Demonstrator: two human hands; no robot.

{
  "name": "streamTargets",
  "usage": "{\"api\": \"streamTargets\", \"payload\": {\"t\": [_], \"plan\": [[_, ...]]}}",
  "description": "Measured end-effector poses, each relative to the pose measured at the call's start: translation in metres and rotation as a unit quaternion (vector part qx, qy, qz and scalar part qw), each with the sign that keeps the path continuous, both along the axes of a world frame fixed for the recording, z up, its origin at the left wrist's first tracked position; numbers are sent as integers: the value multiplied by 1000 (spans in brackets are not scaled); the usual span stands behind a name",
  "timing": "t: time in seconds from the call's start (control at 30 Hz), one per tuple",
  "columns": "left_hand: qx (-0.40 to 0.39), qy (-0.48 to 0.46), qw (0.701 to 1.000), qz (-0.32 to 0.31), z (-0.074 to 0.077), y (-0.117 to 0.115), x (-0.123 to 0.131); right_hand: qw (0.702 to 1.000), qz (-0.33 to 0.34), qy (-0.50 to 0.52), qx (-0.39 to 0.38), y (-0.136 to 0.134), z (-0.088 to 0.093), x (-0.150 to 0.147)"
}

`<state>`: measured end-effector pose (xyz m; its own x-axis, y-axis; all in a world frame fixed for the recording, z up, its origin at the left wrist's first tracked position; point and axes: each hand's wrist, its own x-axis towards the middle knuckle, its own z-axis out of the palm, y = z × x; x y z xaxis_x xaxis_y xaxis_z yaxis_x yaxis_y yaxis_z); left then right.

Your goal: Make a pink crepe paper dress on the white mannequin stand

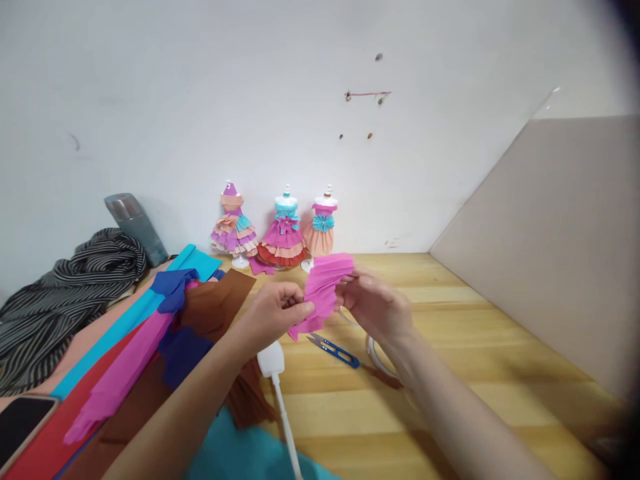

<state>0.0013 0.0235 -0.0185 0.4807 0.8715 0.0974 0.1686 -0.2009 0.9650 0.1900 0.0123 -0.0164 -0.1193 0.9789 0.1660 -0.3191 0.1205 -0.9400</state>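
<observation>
A pleated strip of pink crepe paper point(325, 287) is held up above the table between both hands. My left hand point(280, 307) pinches its lower left edge between thumb and fingers. At its right edge, my right hand point(377, 303) grips the paper, with the fingertips partly behind it. Blue thread snips point(335, 350) lie on the wood just below the paper. A roll of tape point(380, 357) sits partly hidden under my right forearm. To the left of the snips is a white square-headed object point(271, 360) with a long white stem.
Three small dress forms in paper dresses, one with a pink skirt point(284, 233), stand against the wall. Colored crepe paper, including a blue length point(110, 350), covers the left side beside a phone point(23, 427), striped cloth point(75, 293) and a bottle point(137, 227). A panel point(560, 233) bounds the right.
</observation>
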Motion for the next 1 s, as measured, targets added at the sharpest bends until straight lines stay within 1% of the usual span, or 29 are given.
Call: {"api": "streamTargets", "payload": {"t": [0.07, 0.2, 0.27, 0.33, 0.43, 0.5, 0.57, 0.73, 0.83, 1.0], "plan": [[0, 33, 999, -14, 4, 0, -4, 999, -23, -24, 9, 0, 6, 7], [-57, 32, 996, -57, 9, -1, -9, 994, -75, -76, 18, 2, 10, 10], [-101, 5, 992, -69, 8, 0, -10, 993, -81, -87, 23, 2, 9, 8], [-143, -46, 984, -93, 4, 1, -10, 993, -76, -83, 28, 2, 9, 6], [-160, -131, 971, -118, -5, 4, -7, 994, -68, -75, 33, 1, 7, 2], [-154, -170, 968, -103, -10, 4, -4, 995, -58, -73, 38, -1, 5, -1], [-141, -198, 967, -80, -12, 3, -2, 995, -38, -79, 42, -3, 4, -3], [-123, -228, 966, -20, -5, -3, 0, 992, 32, -96, 69, -8, 6, -8], [-115, -212, 970, 10, -1, -5, 0, 990, 29, -104, 93, -9, 8, -8], [-104, -191, 976, -7, 1, -9, 3, 992, 4, -100, 81, -11, 5, -9]]}}
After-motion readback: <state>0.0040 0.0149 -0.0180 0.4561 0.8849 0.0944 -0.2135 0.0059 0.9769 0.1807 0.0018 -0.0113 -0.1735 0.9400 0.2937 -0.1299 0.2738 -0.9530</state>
